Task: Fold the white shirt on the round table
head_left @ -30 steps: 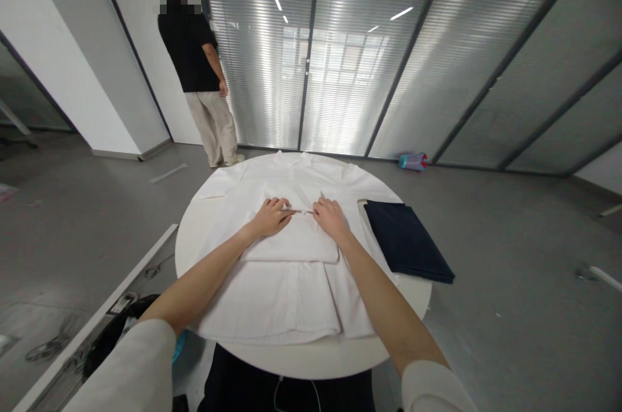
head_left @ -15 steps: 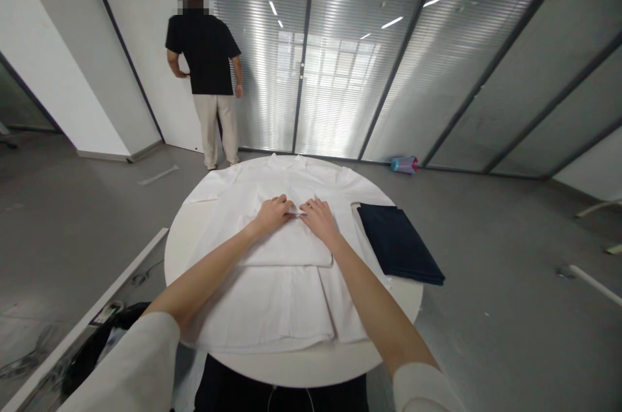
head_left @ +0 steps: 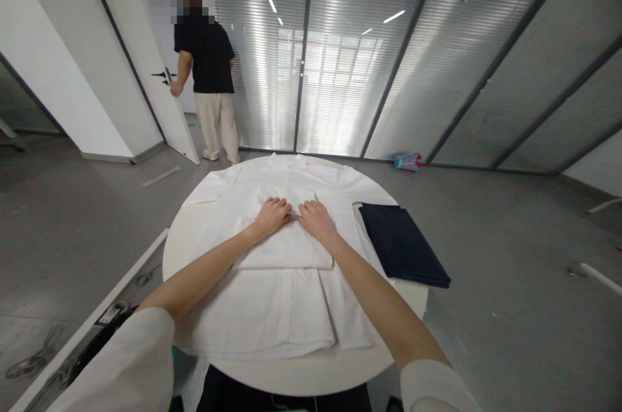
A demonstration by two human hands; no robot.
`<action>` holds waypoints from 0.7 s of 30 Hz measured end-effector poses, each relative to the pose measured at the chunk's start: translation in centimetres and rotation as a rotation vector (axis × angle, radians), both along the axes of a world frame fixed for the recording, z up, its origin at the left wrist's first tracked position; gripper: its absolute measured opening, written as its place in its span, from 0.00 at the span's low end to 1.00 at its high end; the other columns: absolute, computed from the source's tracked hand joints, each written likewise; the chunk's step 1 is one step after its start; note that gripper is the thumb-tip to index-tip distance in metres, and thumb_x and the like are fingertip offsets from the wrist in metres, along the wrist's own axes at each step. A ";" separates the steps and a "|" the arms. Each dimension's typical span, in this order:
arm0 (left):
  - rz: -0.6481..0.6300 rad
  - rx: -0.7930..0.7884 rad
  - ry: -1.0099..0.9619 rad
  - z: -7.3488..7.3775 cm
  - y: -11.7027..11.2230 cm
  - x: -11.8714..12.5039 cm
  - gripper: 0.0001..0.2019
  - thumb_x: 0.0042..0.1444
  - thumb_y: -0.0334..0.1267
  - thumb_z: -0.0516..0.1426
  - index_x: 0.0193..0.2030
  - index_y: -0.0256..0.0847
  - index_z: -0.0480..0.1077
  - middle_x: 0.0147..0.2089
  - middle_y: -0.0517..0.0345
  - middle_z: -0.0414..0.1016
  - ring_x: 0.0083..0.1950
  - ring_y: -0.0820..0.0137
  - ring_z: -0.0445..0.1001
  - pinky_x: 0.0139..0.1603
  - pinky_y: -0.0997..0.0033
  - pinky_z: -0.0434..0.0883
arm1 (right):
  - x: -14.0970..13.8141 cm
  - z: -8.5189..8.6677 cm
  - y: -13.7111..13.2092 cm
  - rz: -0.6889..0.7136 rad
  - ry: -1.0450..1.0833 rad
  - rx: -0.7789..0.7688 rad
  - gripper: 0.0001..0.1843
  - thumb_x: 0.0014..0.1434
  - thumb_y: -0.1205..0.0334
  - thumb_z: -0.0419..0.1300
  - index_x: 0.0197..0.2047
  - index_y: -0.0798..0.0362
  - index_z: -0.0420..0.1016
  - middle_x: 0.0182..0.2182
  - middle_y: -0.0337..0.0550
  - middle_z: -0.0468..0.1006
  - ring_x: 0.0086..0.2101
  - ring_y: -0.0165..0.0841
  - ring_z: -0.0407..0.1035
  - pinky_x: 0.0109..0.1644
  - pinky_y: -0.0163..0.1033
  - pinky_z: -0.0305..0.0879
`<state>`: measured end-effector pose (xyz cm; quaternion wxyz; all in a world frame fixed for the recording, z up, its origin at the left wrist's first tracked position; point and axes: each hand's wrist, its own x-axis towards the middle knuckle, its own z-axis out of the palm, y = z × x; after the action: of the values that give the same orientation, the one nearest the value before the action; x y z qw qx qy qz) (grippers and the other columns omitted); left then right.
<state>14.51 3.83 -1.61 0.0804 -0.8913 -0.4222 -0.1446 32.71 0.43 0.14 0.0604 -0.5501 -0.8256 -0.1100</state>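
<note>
A white shirt [head_left: 272, 298] lies spread over a round white table [head_left: 301, 373], its collar at the far edge. A smaller folded white cloth [head_left: 291, 249] rests on top of the shirt's middle. My left hand [head_left: 273, 213] and my right hand [head_left: 315, 217] lie side by side on the far edge of that folded cloth, fingertips almost touching and curled down onto the fabric. Whether the fingers pinch the cloth or only press it is not visible.
A folded dark navy garment [head_left: 403, 243] lies on the table's right side. Another person in a black top [head_left: 207, 68] stands at a white door [head_left: 146, 56] beyond the table. A teal bottle [head_left: 408, 161] lies on the floor by the glass wall. Dark items and cables lie on the floor at lower left.
My two hands have drawn closer together on the folded cloth. The person behind has moved left to the door, which now stands open.
</note>
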 end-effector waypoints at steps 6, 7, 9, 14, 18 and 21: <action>-0.117 -0.041 -0.048 -0.4 1.0 -0.8 0.06 0.64 0.38 0.58 0.43 0.39 0.72 0.43 0.46 0.75 0.47 0.58 0.74 0.49 0.61 0.67 | 1.1 0.2 0.0 0.075 0.019 -0.020 0.12 0.68 0.59 0.56 0.48 0.55 0.76 0.46 0.53 0.76 0.51 0.42 0.67 0.55 0.44 0.60; -0.151 -0.069 -0.087 -0.3 1.5 -1.2 0.07 0.64 0.40 0.59 0.43 0.40 0.73 0.43 0.47 0.76 0.47 0.60 0.74 0.49 0.62 0.68 | 1.3 0.5 0.2 0.092 0.031 -0.040 0.12 0.68 0.58 0.56 0.47 0.54 0.77 0.46 0.51 0.77 0.50 0.41 0.68 0.55 0.43 0.60; -0.204 -0.182 -0.197 0.3 2.8 -2.1 0.10 0.64 0.45 0.58 0.42 0.40 0.75 0.40 0.51 0.77 0.42 0.64 0.76 0.45 0.67 0.70 | 1.5 1.2 1.0 0.093 0.056 -0.088 0.15 0.69 0.54 0.53 0.42 0.53 0.78 0.44 0.50 0.78 0.48 0.40 0.70 0.54 0.42 0.60; -0.072 -0.280 -0.322 1.6 6.8 -4.0 0.13 0.67 0.40 0.52 0.44 0.37 0.77 0.43 0.53 0.81 0.44 0.66 0.78 0.49 0.68 0.71 | -0.6 2.7 4.8 -0.034 0.175 -0.046 0.23 0.73 0.60 0.42 0.48 0.55 0.79 0.49 0.52 0.79 0.51 0.39 0.70 0.55 0.42 0.60; -0.023 -0.233 -0.279 -0.2 7.8 -4.5 0.20 0.63 0.42 0.56 0.60 0.40 0.71 0.63 0.46 0.72 0.68 0.55 0.65 0.67 0.55 0.61 | -3.4 1.0 6.8 -0.039 0.205 -0.068 0.25 0.73 0.54 0.41 0.67 0.50 0.65 0.66 0.50 0.65 0.65 0.42 0.57 0.66 0.49 0.52; 0.002 -0.253 -0.180 -2.1 7.4 -4.9 0.27 0.67 0.48 0.49 0.71 0.41 0.59 0.73 0.47 0.58 0.75 0.54 0.53 0.72 0.48 0.51 | -4.0 -1.3 7.2 -0.030 0.169 -0.154 0.33 0.73 0.44 0.39 0.73 0.50 0.54 0.72 0.53 0.53 0.70 0.46 0.46 0.70 0.55 0.40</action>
<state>9.63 11.20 -3.76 -0.0703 -0.8774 -0.4432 -0.1695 28.74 7.63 -1.20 0.0856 -0.5728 -0.8152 -0.0004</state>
